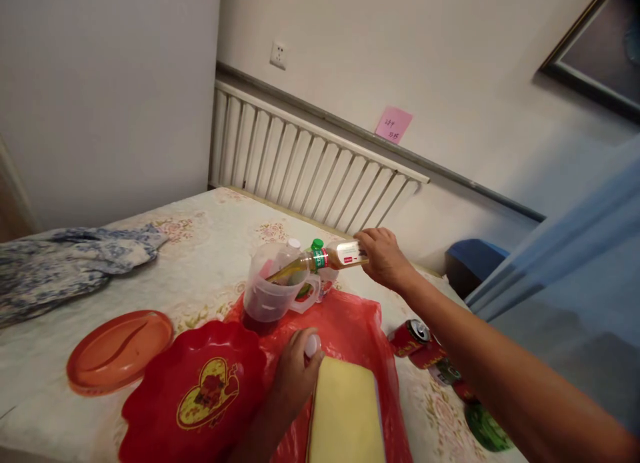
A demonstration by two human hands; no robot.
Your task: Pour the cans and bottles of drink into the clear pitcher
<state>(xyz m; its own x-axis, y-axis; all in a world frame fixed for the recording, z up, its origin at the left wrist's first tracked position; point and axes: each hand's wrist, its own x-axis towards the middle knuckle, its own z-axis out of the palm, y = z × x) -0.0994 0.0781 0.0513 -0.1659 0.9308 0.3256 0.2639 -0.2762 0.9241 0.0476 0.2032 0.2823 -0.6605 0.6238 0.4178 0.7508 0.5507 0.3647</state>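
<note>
Bottle (320, 257) lies tipped nearly flat in the right hand (385, 257), fingers clamped round its base, its neck over the rim of the clear jug (273, 286). Left hand (295, 373) is closed on a small white cap (312, 345). Beneath lie a red bag (350, 329), a yellow pad (345, 416), a red heart tray (195, 389), an orange plate (120, 349) and cans (417, 343) to the right.

A red flower-shaped plate (193, 389) with a yellow heart sits near left, right of an orange oval dish (120, 351), and a pale yellow pad (345, 416) lies on red plastic sheet (357, 333).
</note>
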